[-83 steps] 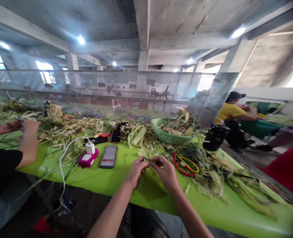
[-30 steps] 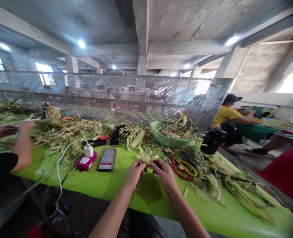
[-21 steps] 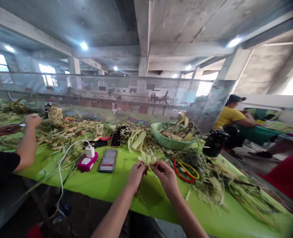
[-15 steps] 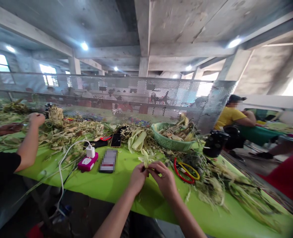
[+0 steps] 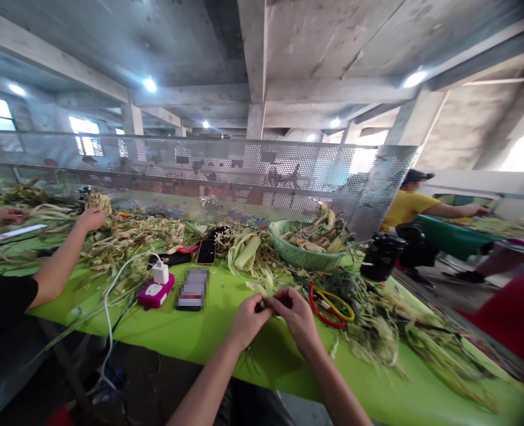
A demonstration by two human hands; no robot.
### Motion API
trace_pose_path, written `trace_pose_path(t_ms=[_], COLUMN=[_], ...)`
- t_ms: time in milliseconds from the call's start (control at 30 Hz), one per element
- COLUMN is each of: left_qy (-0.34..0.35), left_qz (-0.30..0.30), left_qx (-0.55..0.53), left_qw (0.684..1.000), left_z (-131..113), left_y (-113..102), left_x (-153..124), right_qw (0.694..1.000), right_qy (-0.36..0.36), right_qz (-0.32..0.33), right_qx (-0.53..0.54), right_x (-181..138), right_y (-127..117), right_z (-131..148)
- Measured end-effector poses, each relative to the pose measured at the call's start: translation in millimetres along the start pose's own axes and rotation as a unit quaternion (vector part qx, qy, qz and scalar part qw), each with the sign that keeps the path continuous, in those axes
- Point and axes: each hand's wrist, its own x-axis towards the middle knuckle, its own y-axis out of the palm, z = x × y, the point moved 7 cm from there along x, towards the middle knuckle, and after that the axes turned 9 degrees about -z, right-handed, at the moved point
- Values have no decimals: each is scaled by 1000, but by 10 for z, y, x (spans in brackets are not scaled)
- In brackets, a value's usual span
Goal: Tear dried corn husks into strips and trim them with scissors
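My left hand (image 5: 248, 320) and my right hand (image 5: 296, 316) meet over the front of a green-covered table. Both pinch a strip of pale green corn husk (image 5: 265, 283), its frayed upper end showing beyond the fingers. The left fingers curl round its lower part, partly hiding it. Right thumb and fingertips press at the same spot, touching the left hand. Thin strands hang below the hands. Close to my right hand lie red and yellow looped handles (image 5: 314, 302), which look like scissors. A larger folded husk (image 5: 244, 253) lies beyond the hands.
A green basket (image 5: 306, 258) of dry husks stands behind, near a black container (image 5: 382, 255). Left of my hands are a phone (image 5: 191, 289) and a magenta power block (image 5: 156, 291) with a white cable. Another person's arm (image 5: 64, 260) reaches in from the left. Husk scraps (image 5: 377, 340) lie right.
My fingers have shifted slightly on the husk, the right hand closing further over it. At left, the neighbour's hand has moved rightward to the husk pile. The person in yellow has stretched an arm out.
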Motion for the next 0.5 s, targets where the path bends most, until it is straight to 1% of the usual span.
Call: trace_pose_path(t_ms=[100,167,267,333,500], left_qy=[4,-3,-30,-49,-94], left_qz=[0,8,23,20,1], left_qx=[-6,-27,-51,-60,-98], left_qw=[1000,1000,998,997,991], left_z=[-5,6,57,108,277], left_y=[3,16,33,24,2], left_x=[-1,-1,2,11,58], right_qw=[998,997,995,992,980], right_qy=[46,61,71,83,85], right_qz=[31,46,29,16,39], right_qx=[13,22,57,93,178], right_x=[-4,-10,-9,-8,-21], right_y=[34,41,-5,-32,9], right_z=[-79,-96,-78,-70,-24])
